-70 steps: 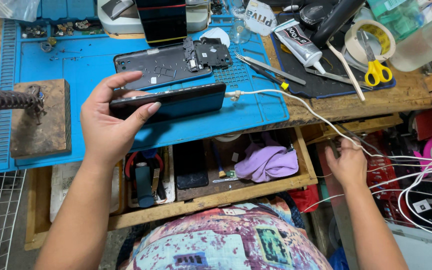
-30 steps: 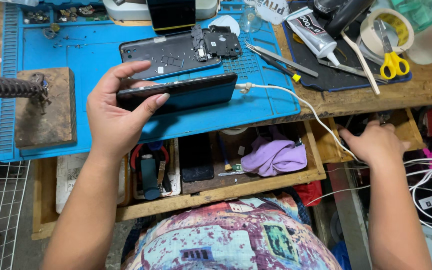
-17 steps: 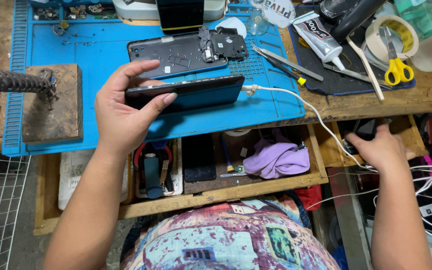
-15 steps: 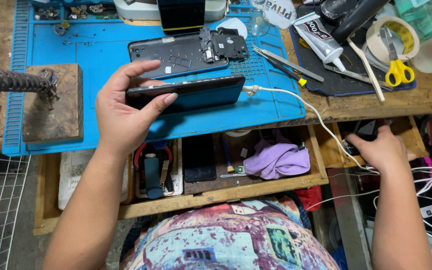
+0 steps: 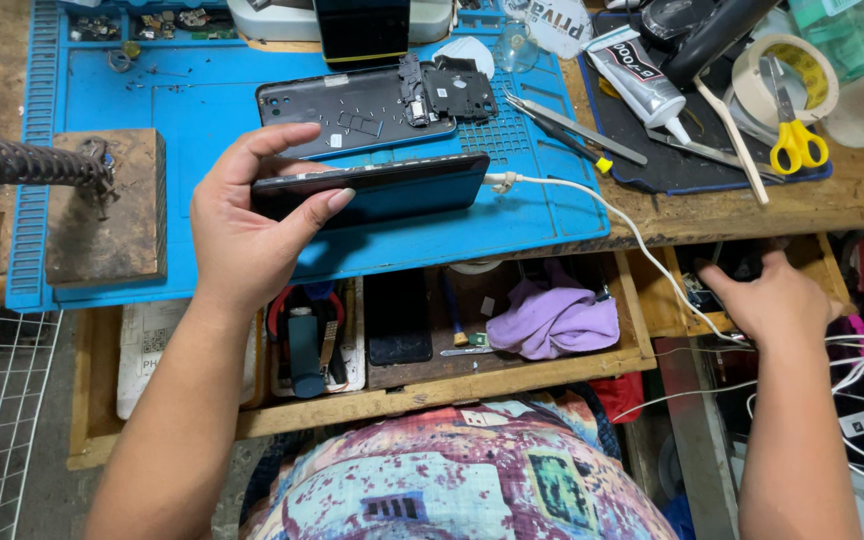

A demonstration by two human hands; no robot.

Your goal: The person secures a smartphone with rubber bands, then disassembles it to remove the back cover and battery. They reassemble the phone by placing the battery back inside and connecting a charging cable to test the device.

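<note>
The desk (image 5: 752, 205) filled the upper half of the frame, most of it covered by a blue work mat (image 5: 152, 90), and below its front edge an open wooden drawer (image 5: 452, 385) ran across the middle. On the mat, above centre, lay an opened phone body (image 5: 352, 110) with its back off, its long axis running left to right. Just below it the left hand (image 5: 242, 235) held a dark phone (image 5: 377, 190) clear of the mat, fingers curled over the top edge and thumb along the near edge at the phone's left end; this phone also lay left to right, so its free end pointed toward the right of the frame. From that free end a white cable (image 5: 602, 205) was plugged in and trailed down and right over the desk edge. The right hand (image 5: 777, 300) was well apart from the phone, at the lower right, spread palm-down into a side compartment where the cable ran; whether it gripped anything I could not tell. The left hand was plainly the nearer one to the phone. In the drawer sat a crumpled lilac cloth (image 5: 552, 320) at the right, a flat dark phone-like slab (image 5: 399, 315) in the middle, and a blue-handled tool (image 5: 304, 345) at the left. Yellow-handled scissors (image 5: 797, 140) lay at the upper right by a roll of tape (image 5: 787, 75).
</note>
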